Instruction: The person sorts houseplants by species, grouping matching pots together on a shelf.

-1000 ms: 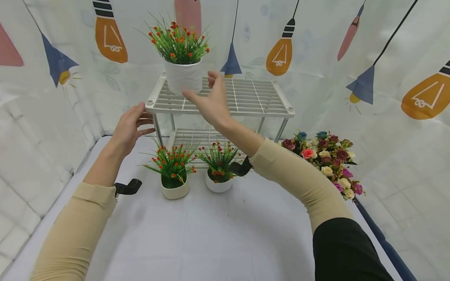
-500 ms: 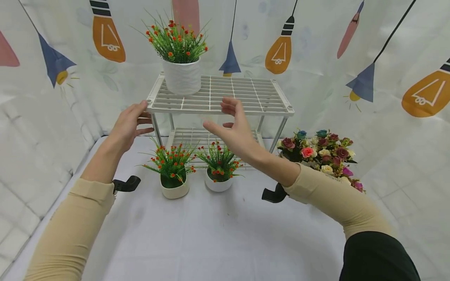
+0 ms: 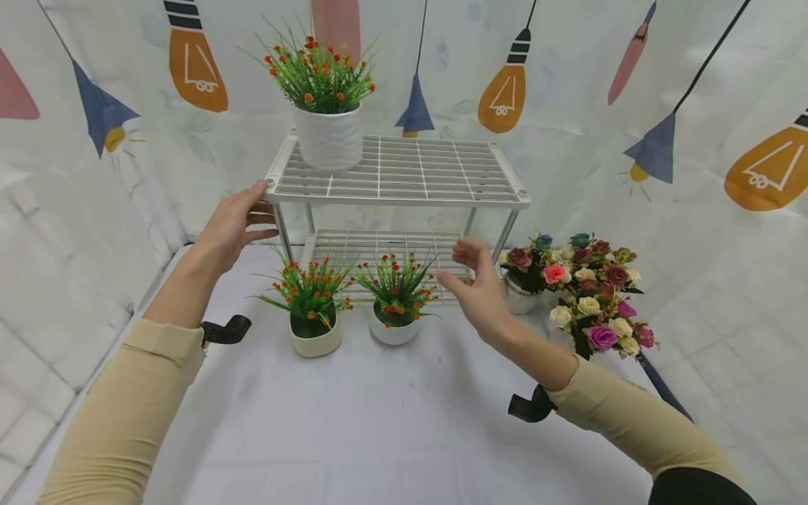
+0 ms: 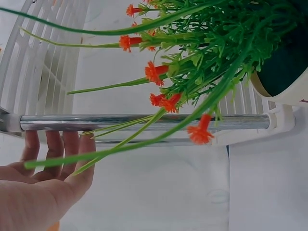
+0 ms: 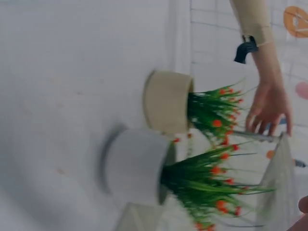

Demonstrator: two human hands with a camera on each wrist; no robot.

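Note:
A two-tier white wire rack stands at the back of the table. On its top shelf, at the left, sits a tall white textured pot of artificial grass with orange flowers. My left hand is at the rack's upper left corner, its extended fingers against the metal post just below the shelf. My right hand hovers in front of the rack's right side, fingers loosely bent and holding nothing. Ahead of the lower shelf stand a cream pot and a low white pot, both with red-flowered grass.
Bunches of artificial roses in mixed colours stand at the table's right edge, close to the right forearm. White cloth covers the table. A printed curtain hangs behind the rack.
My right hand has moved away from the tall white pot, down and to the right. That pot stays on the top shelf. The left hand keeps its place at the rack's corner.

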